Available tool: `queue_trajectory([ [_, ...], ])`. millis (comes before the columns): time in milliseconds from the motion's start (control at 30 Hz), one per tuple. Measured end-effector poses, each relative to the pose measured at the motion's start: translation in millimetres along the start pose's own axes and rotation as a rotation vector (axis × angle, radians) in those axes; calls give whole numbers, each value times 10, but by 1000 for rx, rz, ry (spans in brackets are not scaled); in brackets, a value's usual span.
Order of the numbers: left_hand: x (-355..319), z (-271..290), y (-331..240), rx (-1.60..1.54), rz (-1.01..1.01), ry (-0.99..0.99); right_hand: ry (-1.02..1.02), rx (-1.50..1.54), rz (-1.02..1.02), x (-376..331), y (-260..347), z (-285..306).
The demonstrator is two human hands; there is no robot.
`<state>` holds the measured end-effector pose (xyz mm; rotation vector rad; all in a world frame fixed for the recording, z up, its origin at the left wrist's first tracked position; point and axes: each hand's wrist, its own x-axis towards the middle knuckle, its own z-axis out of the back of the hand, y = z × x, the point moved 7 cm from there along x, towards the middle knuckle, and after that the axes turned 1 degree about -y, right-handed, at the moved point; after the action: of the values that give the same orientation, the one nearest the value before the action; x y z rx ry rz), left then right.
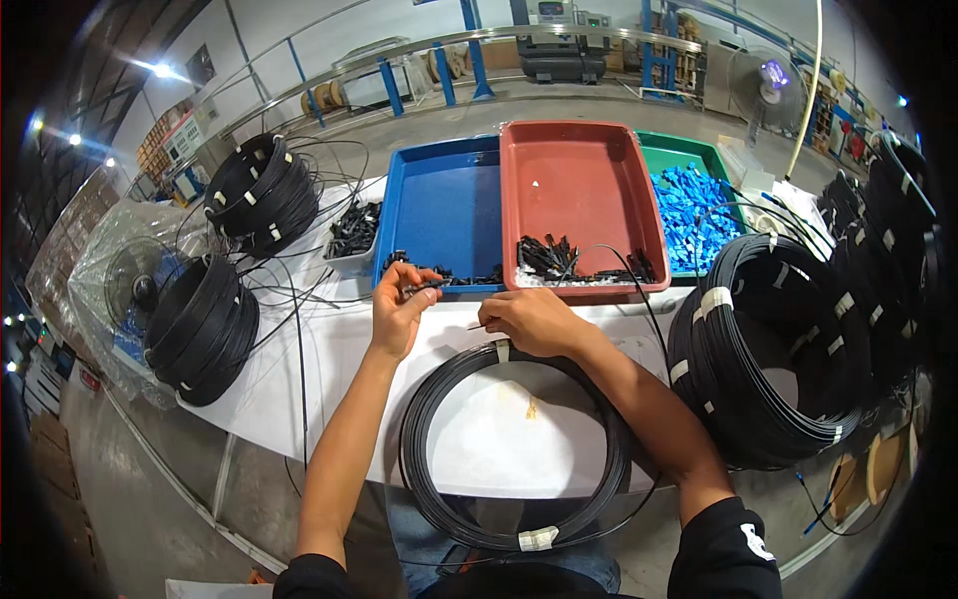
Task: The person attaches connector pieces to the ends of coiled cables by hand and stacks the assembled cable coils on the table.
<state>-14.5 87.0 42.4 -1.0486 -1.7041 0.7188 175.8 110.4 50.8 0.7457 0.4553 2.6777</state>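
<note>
My left hand point(401, 311) is raised by the near edge of the blue tray. Its thumb and fingers pinch a small black connector piece point(427, 287). To its right, my right hand point(534, 320) is closed, with a thin cable end point(475, 327) poking out between the fingertips toward the left. The two hands are apart. Under them, a coil of black cable point(411, 439), bound with white tape, lies flat on the white table and overhangs its front edge. My right forearm crosses above the coil's right side.
Black pieces lie along the near ends of the blue tray point(444, 180) and red tray point(579, 190). A green tray point(689, 145) holds blue connectors point(694, 215). A grey box of black parts point(354, 232) stands left. Stacked cable coils point(261, 195) point(200, 329) point(758, 349) flank the white table point(344, 344).
</note>
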Motion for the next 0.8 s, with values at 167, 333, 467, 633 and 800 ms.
queue_trajectory([
  [167,-103,132,134,322,-8,48,2,-20,-18,-1,41,33],
  [333,-155,205,311,514,74,21,-15,-59,-37,13,60,44],
  [467,-180,155,264,677,17,1,-116,-87,-69,1,26,88],
  [633,-216,-60,16,797,-85,19,-79,-100,-129,43,-6,63],
  [800,-234,-132,-81,818,-149,47,-115,-72,-95,18,-23,86],
])
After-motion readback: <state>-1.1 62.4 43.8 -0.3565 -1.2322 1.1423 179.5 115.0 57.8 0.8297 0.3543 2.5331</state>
